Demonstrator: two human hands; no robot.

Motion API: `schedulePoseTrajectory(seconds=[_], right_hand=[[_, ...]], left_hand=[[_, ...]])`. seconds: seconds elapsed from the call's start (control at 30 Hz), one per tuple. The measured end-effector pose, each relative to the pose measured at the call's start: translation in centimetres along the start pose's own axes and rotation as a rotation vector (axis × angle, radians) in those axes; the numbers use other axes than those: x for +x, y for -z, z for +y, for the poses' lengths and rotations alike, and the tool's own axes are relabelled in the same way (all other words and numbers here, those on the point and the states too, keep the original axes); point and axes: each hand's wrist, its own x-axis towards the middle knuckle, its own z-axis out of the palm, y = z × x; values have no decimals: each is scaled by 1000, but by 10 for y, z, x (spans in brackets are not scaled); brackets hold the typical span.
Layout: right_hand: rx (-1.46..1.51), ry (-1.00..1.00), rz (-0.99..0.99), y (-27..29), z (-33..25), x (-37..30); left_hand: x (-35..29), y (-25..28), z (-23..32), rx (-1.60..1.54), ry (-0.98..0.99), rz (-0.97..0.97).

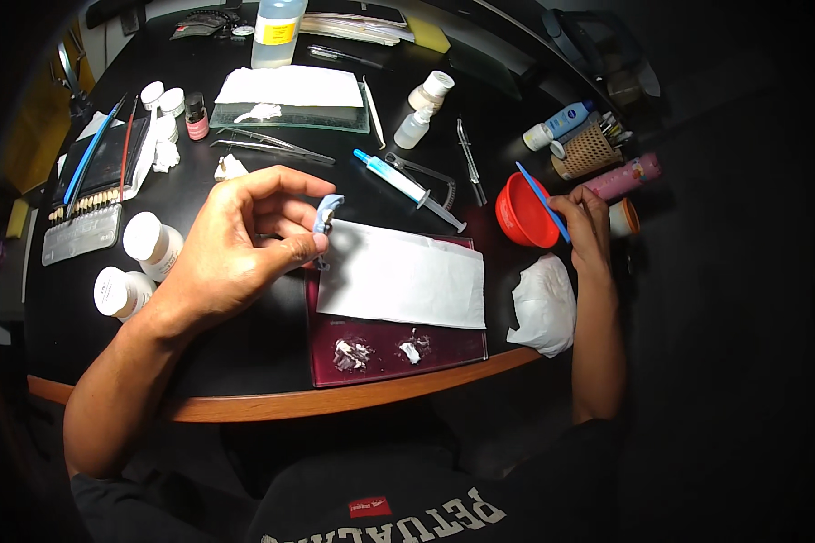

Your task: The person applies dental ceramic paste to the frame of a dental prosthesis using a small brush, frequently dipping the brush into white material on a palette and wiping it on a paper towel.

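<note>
My left hand pinches a small pale-blue moulded piece between thumb and fingers. It looks like part of a dental model, with a darker patch on its side. Beneath it, a white paper sheet lies on a dark red glass slab. Two smears of white paste show on the slab's near part. At the right, my right hand is closed on a slim blue stick-like tool. That tool slants across the red rubber bowl; its lower end is by my fingers.
A crumpled white tissue lies below the bowl. Beyond the slab are a blue-tipped syringe, tweezers, small bottles and a glass plate. White jars stand beside my left forearm. A wooden edge borders the black table.
</note>
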Motion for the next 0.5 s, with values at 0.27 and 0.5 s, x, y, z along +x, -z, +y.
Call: schedulePoseTrajectory(seconds=[0.27, 0.5], right_hand=[[-107, 181, 183, -9, -28, -19], [0, 343, -83, -4, -46, -56]], left_hand=[[-4, -5, 4, -26, 43, -20], [-3, -6, 0, 83, -78, -32]])
